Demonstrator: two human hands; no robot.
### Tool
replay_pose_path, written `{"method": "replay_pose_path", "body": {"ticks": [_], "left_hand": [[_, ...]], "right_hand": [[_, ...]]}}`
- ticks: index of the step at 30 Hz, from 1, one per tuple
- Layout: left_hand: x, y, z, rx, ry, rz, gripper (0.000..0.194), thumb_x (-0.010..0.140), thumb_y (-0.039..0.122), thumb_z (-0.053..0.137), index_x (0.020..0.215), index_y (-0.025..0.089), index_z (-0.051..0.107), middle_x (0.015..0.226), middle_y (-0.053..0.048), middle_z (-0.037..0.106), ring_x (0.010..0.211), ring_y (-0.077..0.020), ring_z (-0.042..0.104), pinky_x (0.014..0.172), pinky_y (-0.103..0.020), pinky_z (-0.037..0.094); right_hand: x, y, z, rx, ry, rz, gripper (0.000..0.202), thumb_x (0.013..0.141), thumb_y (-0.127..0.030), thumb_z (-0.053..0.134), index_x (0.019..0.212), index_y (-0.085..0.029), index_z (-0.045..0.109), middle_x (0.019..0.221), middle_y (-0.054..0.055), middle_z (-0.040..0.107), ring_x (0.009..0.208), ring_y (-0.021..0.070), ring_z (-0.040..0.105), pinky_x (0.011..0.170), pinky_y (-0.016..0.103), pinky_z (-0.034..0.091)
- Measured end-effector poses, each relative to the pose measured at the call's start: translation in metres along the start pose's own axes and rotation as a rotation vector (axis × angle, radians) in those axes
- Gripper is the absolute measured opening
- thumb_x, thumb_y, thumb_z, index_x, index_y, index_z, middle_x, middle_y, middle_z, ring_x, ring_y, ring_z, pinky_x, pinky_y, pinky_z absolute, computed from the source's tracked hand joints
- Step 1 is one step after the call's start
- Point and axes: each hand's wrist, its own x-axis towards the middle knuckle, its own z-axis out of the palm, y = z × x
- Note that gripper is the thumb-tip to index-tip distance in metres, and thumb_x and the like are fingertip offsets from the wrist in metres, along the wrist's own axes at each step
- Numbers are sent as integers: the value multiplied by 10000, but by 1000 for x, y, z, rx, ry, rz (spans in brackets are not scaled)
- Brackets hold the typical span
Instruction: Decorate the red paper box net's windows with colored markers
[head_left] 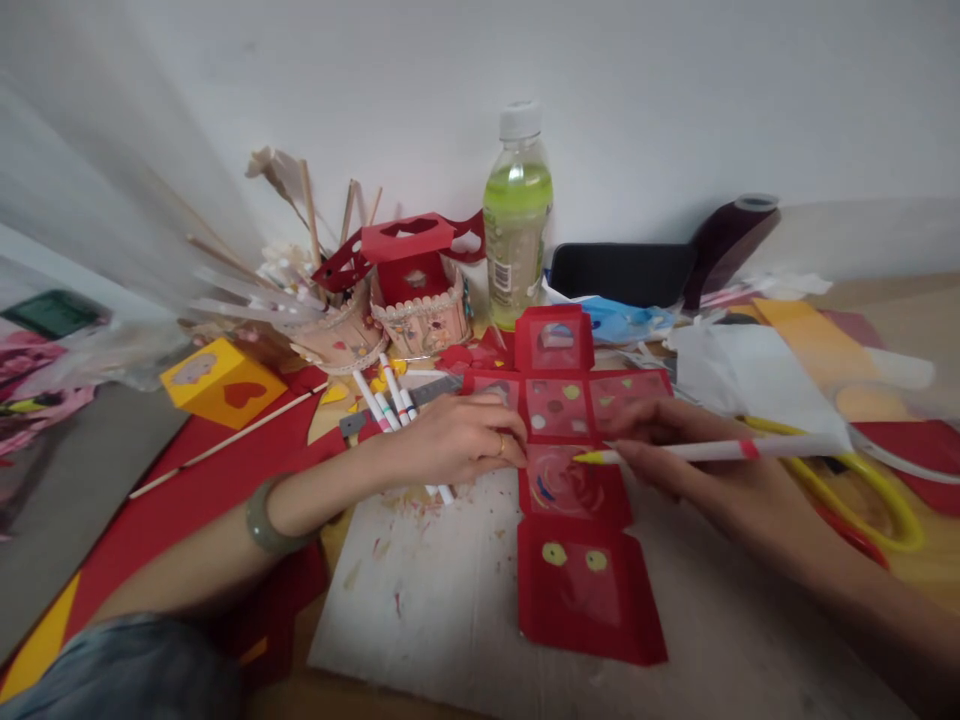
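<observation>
One yellow marker over one red cut-out

From my end I count two hands at work over one red paper cut-out (544,590), which lies unfolded on a pale board (420,610) on the desk (930,330). I make out four panels in its central column and one panel on each side. The lowest bears two yellow spots.

The right hand (645,450) pinches one white marker (705,452), its yellow tip over the third panel down; I cannot tell whether it touches. The left hand (472,435), wearing one ring, has bent fingers at the cut-out's left edge; I cannot tell whether they grip it. One green bangle (268,515) circles that wrist.

Beside the left hand I see at least three loose markers (386,400). Further out stand one yellow box (225,385), two decorated pots (421,325) and one bottle (517,225) of green liquid. Near the right forearm is one yellow loop handle (910,528).
</observation>
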Motion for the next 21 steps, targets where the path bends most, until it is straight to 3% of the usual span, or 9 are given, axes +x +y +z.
{"method": "replay_pose_path", "body": {"ticks": [5, 21], "left_hand": [[-1, -1, 0, 17, -2, 6, 251, 932, 209, 442, 838, 195, 675, 914, -13, 670, 764, -128, 573, 635, -228, 432], [0, -1, 2, -11, -26, -16, 190, 848, 130, 488, 859, 193, 667, 920, -13, 656, 780, -130, 579, 657, -242, 440]], "right_hand": [[0, -3, 13, 42, -155, 11, 225, 777, -355, 603, 624, -200, 544, 599, -14, 587, 559, 128, 522, 473, 224, 375], [-1, 13, 24, -19, -110, -119, 171, 786, -284, 595, 647, -202, 540, 587, -26, 588, 506, 110, 522, 439, 208, 373]]}}
